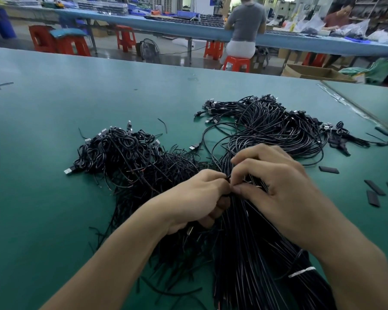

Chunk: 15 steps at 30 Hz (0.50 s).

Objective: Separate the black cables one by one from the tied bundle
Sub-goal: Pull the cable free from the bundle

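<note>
A thick bundle of black cables (pixel 251 253) runs from the near edge up the middle of the green table (pixel 54 135), held by a white tie (pixel 301 271) low on its right side. Its far end fans into loops with USB plugs (pixel 278 124). My left hand (pixel 199 198) curls round cables on the bundle's left side. My right hand (pixel 276 186) meets it from the right, thumb and forefinger pinching a cable where the two hands touch. A loose heap of separated black cables (pixel 130 157) lies to the left.
Short black sleeve pieces (pixel 374 189) lie scattered at the right. A seam or strip (pixel 354 106) crosses the table's far right. Beyond the far edge stand red stools (pixel 236 63), a floor fan, cardboard boxes and a long bench with two people working.
</note>
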{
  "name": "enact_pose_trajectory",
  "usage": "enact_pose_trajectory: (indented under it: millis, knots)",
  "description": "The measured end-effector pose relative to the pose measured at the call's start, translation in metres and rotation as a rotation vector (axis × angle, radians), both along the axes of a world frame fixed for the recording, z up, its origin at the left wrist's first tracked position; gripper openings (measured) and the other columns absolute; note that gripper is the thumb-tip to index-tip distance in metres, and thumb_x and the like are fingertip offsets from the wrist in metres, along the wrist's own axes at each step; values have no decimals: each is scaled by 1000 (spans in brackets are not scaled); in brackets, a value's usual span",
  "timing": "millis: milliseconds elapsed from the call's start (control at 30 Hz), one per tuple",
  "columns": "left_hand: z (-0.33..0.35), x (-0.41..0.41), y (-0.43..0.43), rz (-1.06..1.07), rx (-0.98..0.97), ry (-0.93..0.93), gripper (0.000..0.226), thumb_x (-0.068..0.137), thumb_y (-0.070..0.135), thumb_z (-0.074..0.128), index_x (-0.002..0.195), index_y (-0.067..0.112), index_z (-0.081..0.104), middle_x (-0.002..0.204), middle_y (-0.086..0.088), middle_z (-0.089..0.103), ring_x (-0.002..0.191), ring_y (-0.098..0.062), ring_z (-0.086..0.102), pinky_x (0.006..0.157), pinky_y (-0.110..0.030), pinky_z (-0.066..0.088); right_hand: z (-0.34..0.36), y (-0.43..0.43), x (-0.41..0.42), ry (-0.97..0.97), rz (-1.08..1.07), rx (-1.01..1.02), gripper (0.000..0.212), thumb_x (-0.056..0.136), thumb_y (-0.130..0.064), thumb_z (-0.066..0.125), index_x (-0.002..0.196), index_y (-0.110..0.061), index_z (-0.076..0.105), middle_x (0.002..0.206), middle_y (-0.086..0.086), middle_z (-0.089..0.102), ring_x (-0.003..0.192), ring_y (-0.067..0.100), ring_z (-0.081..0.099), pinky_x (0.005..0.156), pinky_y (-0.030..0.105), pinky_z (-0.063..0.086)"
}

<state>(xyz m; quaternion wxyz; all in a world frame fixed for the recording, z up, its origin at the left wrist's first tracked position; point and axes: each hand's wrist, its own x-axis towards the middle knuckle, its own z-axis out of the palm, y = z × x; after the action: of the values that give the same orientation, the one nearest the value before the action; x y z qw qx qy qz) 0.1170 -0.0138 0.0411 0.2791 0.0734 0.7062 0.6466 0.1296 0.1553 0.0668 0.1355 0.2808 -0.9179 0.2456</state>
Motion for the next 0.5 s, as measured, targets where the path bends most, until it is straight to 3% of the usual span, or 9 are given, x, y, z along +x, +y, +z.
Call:
enact_pose_trajectory:
  millis: [100,167,300,400,500]
  knots:
    - [2,0,-5,-74,-39,-26,47,99,9,33,59,25,53,58,8,30,45,-7,23,38,-16,21,-1,0,0,-144,29,-35,16,87,-20,68,82,-32,60,118,-29,58,120,-5,46,98,8,29]
    - [5,2,-6,-128,-50,-34,58,93,3,31,49,28,60,58,8,28,47,-7,21,40,-17,18,-2,0,1,-200,39,-76,17,87,-18,66,81,-32,57,118,-29,59,115,-10,48,91,4,30]
    - [8,6,-2,-174,-113,-3,64,92,0,31,47,35,63,55,11,31,47,-6,25,40,-17,22,-1,1,2,-208,43,-127,19,86,-15,70,79,-29,61,95,-11,70,78,2,59,65,14,40]
    - [7,7,-1,-170,-193,58,55,96,4,36,56,34,62,55,11,33,46,-6,30,41,-18,29,0,0,2,-167,25,-102,21,83,-14,74,77,-31,64,88,-11,67,87,8,62,74,29,48]
    - [6,6,2,-150,-267,126,35,97,6,40,71,26,52,58,7,34,49,-9,32,42,-21,31,-1,-1,2,-149,-8,-85,19,82,-17,75,78,-33,65,87,-15,63,91,4,58,79,28,45]
